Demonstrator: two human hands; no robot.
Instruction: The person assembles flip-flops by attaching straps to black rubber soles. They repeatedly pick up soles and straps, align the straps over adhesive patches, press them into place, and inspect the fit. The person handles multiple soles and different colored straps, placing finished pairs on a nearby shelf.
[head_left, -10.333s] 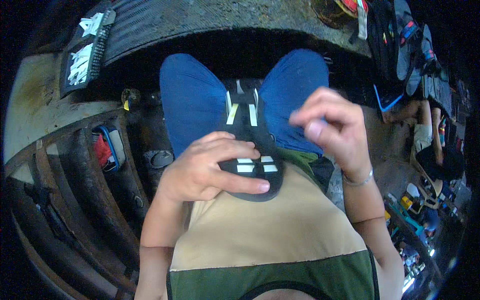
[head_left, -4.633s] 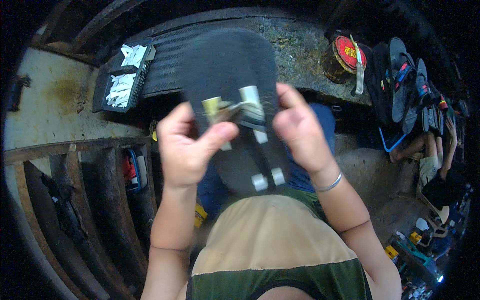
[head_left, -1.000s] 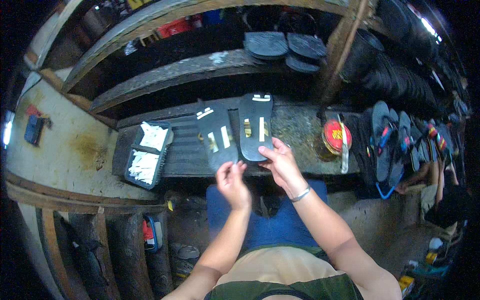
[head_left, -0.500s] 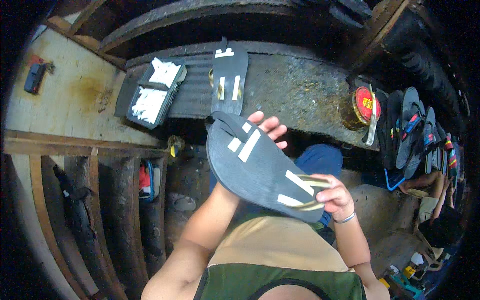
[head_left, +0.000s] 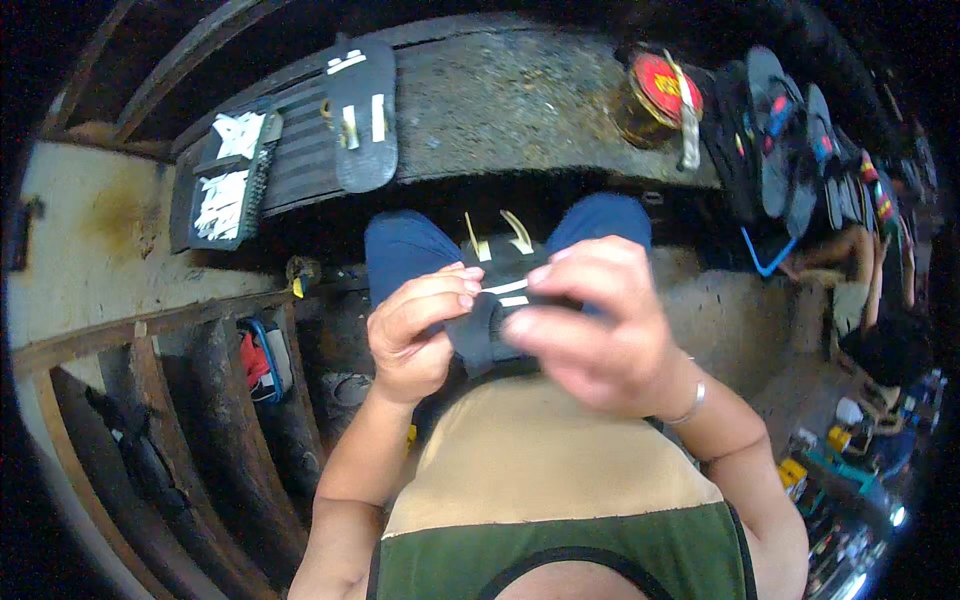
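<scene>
One black sandal sole [head_left: 508, 268] lay between your knees [head_left: 405, 250]. Your left hand [head_left: 412, 335] curled at its left side, your right hand [head_left: 598, 330] blurred over its right; whether either pinched anything could not be told. Beyond, a second sole [head_left: 362, 120] rested on the bench [head_left: 520, 110] near a basket [head_left: 258, 188].

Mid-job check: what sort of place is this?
Probably a sandal workshop: a black sole lies on the stained bench, a basket of white strips stands toward its left end, and strapped sandals show at the right.
</scene>
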